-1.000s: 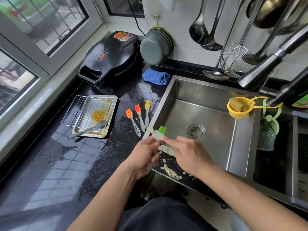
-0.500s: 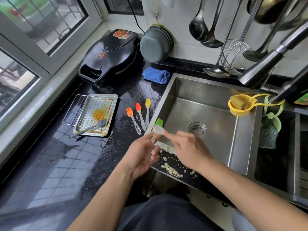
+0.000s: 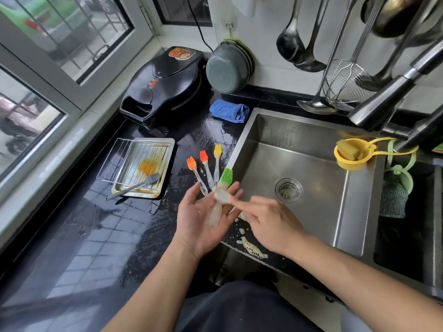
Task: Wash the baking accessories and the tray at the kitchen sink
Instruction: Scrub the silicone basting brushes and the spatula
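A green silicone brush (image 3: 226, 176) with a soapy clear handle lies across the upturned palm of my left hand (image 3: 201, 221), over the sink's left edge. The fingertips of my right hand (image 3: 268, 221) pinch the foamy neck of that brush. Three more brushes lie side by side on the wet black counter: orange (image 3: 191, 163), red (image 3: 203, 156) and yellow (image 3: 217, 150). Farther left stands the metal tray (image 3: 167, 149), stained orange, with a wire rack (image 3: 115, 159) on it and a grey brush (image 3: 134, 186) lying across its front.
The steel sink (image 3: 311, 164) is on the right, the faucet (image 3: 383, 101) above it. A yellow cup with a sponge (image 3: 350, 161) hangs at its right rim. A blue cloth (image 3: 229, 110), black griddle (image 3: 165, 82) and grey bowl (image 3: 227, 70) stand behind. Foam (image 3: 251, 248) lies on the front edge.
My left hand has opened and turned palm up, so the green brush now lies across it. The brush has shifted left, out over the counter edge. My right fingers stay at its soapy neck.
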`<state>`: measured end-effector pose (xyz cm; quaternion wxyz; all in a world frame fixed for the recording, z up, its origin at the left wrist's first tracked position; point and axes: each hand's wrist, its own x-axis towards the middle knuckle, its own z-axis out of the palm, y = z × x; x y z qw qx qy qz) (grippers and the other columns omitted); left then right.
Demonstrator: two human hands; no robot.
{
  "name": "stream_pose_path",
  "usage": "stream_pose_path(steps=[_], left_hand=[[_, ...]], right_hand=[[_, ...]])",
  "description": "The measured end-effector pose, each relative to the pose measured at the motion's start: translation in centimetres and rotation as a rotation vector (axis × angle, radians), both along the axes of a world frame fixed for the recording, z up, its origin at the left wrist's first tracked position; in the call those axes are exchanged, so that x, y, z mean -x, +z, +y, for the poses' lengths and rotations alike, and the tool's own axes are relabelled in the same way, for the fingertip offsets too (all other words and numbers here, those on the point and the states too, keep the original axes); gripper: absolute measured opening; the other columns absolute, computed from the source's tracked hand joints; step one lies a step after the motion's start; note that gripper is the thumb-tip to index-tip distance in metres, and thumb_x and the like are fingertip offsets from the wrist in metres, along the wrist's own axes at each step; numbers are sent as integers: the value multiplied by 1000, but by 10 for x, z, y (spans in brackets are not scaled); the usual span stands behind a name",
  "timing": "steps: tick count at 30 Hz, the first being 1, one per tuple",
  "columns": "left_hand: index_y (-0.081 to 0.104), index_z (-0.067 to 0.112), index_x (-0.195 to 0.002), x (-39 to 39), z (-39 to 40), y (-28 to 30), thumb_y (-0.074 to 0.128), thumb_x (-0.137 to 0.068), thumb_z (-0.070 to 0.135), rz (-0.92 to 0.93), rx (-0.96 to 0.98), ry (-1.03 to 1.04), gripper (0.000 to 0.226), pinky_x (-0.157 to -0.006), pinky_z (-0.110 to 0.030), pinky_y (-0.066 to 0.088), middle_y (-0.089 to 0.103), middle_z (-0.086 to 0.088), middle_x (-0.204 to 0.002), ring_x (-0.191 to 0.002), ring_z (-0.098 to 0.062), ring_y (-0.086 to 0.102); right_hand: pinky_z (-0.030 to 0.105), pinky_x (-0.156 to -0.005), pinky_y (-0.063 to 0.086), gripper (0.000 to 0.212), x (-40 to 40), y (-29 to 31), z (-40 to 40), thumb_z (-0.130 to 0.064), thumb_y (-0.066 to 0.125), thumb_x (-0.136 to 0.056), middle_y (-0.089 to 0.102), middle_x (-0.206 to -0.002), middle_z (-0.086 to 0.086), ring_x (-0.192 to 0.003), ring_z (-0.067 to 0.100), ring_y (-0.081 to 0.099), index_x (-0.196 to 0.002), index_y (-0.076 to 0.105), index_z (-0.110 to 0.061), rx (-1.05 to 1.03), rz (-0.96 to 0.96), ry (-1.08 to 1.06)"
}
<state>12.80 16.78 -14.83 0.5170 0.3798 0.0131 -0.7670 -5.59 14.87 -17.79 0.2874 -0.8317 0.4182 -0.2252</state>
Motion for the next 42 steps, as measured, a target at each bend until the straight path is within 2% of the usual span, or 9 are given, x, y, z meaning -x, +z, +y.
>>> stream_pose_path(steps=[3, 5, 16, 19, 28, 32, 35, 39, 42], left_hand=[[34, 0, -154, 0, 0, 0, 35, -97, 70, 61, 4, 39, 90, -124, -52, 24, 50, -24, -151, -141, -40, 47], [33, 1, -154, -1, 2, -1, 34, -95, 74, 120, 29, 72, 94, -124, -53, 23, 47, -24, -153, -142, -43, 45], [40, 5, -150, 1, -4, 0, 31, -96, 75, 156, 66, 187, 89, -122, -59, 25, 52, -20, -150, -138, -45, 48], [41, 4, -150, -2, -5, 3, 28, -97, 75, 116, 83, 188, 90, -122, -59, 24, 52, -18, -150, -139, -44, 48], [54, 4, -140, -4, -7, 3, 41, -107, 41, -34, -52, 234, 52, -118, -52, 35, 63, -14, -140, -129, -37, 60], [63, 4, -126, -12, 0, -16, 42, -108, 18, -265, -154, 200, 30, -98, -39, 54, 69, -13, -130, -102, -24, 73], [60, 0, -124, -28, 5, -23, 42, -108, 6, -481, -168, 134, 26, -71, -31, 61, 75, -10, -96, -77, -18, 72], [60, 0, -123, -37, 14, -27, 38, -105, 0, -689, -206, -53, 28, -48, -20, 35, 55, 1, -69, -53, -10, 44], [62, 11, -128, -35, 14, -25, 37, -110, 18, -750, -160, -154, 31, -43, -20, 19, 42, 5, -65, -49, -7, 29]], right_hand=[[30, -59, 47, 48, -5, 13, 25, -19, 56, -96, 59, -84, -6, -72, 19, 54, -139, 58, -41, 20, -39, 202], [32, -58, 51, 45, -3, 10, 11, -21, 53, -97, 59, -83, -6, -70, 21, 57, -137, 60, -41, 52, -16, 126], [38, -61, 55, 44, -8, 5, -2, -18, 57, -98, 62, -87, -6, -75, 25, 62, -137, 60, -41, 30, -45, 50], [31, -62, 51, 46, -12, 15, 26, -17, 58, -97, 61, -87, -8, -76, 19, 59, -138, 59, -37, -4, -71, 186], [34, -65, 51, 40, -30, 3, 15, -21, 56, -100, 67, -94, -3, -83, 26, 62, -135, 62, -39, -42, -47, 124], [34, -72, 51, 44, -25, -11, 13, -27, 49, -101, 66, -94, -6, -85, 25, 61, -138, 56, -48, -122, 28, 146], [35, -70, 52, 55, -18, -18, 10, -25, 53, -99, 57, -82, -14, -75, 20, 58, -138, 42, -63, -160, -21, 57], [41, -71, 52, 50, -16, -28, -2, -17, 58, -101, 52, -73, -5, -69, 19, 52, -138, 52, -50, -193, -41, -141], [41, -73, 53, 52, -30, -24, -6, -17, 56, -101, 54, -77, -3, -72, 20, 55, -140, 51, -52, -205, -40, -124]])
